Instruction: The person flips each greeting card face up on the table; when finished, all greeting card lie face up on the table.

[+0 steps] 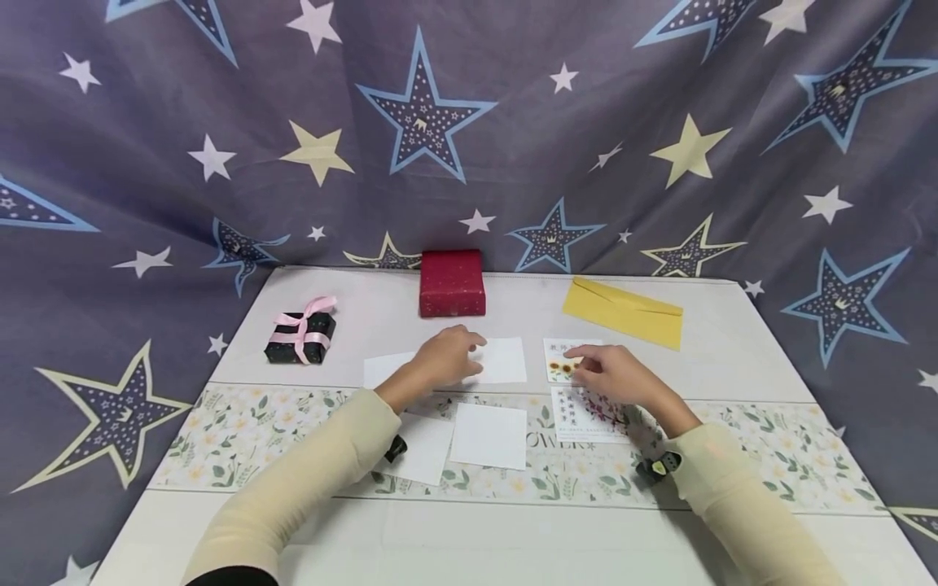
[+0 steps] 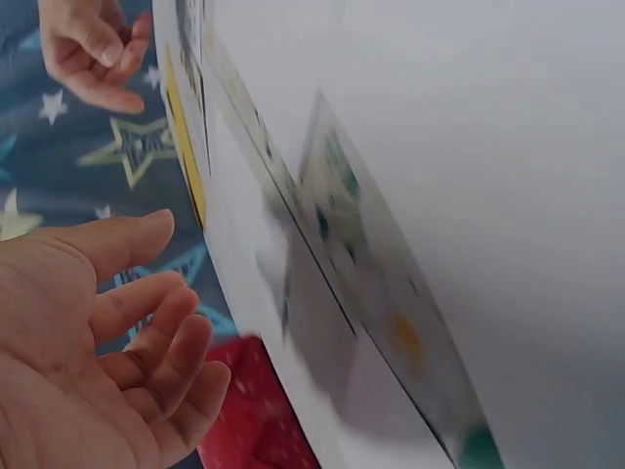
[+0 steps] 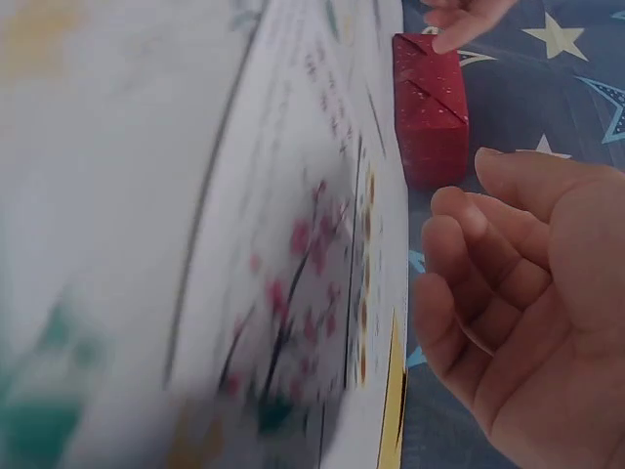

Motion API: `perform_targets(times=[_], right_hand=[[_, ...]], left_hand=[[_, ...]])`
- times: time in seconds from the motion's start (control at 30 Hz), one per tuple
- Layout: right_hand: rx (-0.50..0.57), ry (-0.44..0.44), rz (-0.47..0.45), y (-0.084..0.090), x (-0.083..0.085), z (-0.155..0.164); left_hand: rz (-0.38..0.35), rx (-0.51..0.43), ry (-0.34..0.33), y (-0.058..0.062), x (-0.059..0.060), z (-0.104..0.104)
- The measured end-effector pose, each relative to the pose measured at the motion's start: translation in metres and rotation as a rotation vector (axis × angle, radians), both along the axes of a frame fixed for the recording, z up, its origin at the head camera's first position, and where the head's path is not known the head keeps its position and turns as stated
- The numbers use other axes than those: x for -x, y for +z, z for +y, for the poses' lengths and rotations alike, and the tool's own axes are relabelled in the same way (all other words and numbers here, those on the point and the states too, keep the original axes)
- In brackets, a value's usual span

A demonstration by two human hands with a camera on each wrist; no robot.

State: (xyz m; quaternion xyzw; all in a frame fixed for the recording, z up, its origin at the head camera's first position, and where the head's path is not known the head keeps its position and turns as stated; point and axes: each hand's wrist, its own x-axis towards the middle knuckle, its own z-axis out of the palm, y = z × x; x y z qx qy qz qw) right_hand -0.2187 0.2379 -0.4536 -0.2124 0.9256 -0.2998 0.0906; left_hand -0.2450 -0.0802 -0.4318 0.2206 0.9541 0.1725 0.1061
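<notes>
Over the blank white cards (image 1: 504, 362) hangs my left hand (image 1: 449, 356), its fingers loosely bent and nothing in them. Several such cards lie in two rows, one white square card (image 1: 489, 436) in front. My right hand (image 1: 602, 373) hovers above two printed cards and covers part of them. The rear one is a sunflower card (image 1: 555, 350) with Chinese writing; the front one is a blossom card (image 1: 575, 423) with a pink branch. In the right wrist view that hand (image 3: 518, 283) shows a bare palm with half-curled fingers. The left palm (image 2: 107, 362) likewise holds nothing in its wrist view.
Toward the back of the table (image 1: 366, 537) stands a dark red box (image 1: 452, 283). A black gift box (image 1: 299, 338) with pink ribbon is at the left, a yellow envelope (image 1: 623, 312) at the back right. A star-patterned curtain (image 1: 513, 130) hangs behind.
</notes>
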Motion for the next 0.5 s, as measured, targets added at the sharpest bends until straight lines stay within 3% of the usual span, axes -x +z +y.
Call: perform_targets(times=[0.2, 0.5], right_hand=[[0.074, -0.038, -0.006, -0.003, 0.02, -0.026], [0.106, -0.065, -0.103, -0.012, 0.047, -0.06]], left_hand=[[-0.036, 0.018, 0.056, -0.009, 0.006, -0.021], [-0.017, 0.035, 0.041, -0.028, 0.001, -0.028]])
